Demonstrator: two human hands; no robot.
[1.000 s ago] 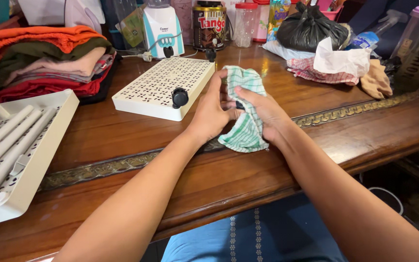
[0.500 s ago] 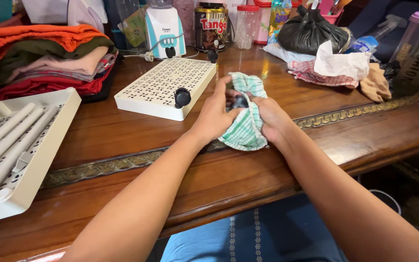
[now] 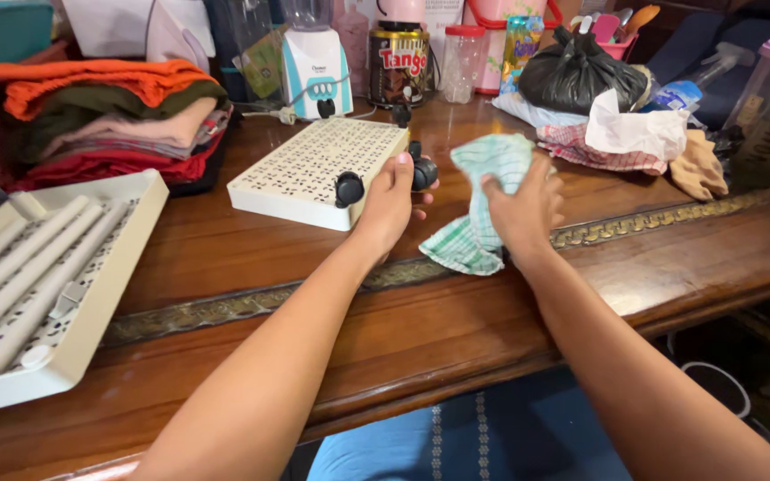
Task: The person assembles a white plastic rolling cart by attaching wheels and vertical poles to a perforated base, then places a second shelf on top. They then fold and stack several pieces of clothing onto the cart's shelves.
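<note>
Green-and-white checked cotton cloth (image 3: 483,205), bunched in the right hand (image 3: 523,214) above the polished wooden table (image 3: 225,258). Left hand (image 3: 391,200) grips a small black caster wheel (image 3: 423,173) beside the perforated cream plastic panel (image 3: 314,169). A second black caster (image 3: 348,189) remains mounted, apparently unwiped.

Checked cloth and small black caster wheel, both held.
The crumpled green-and-white checked cloth (image 3: 483,200) hangs bunched, its lower end draped on the wooden surface (image 3: 225,258); the small round black plastic caster wheel (image 3: 423,174) is lifted just left of it.
</note>
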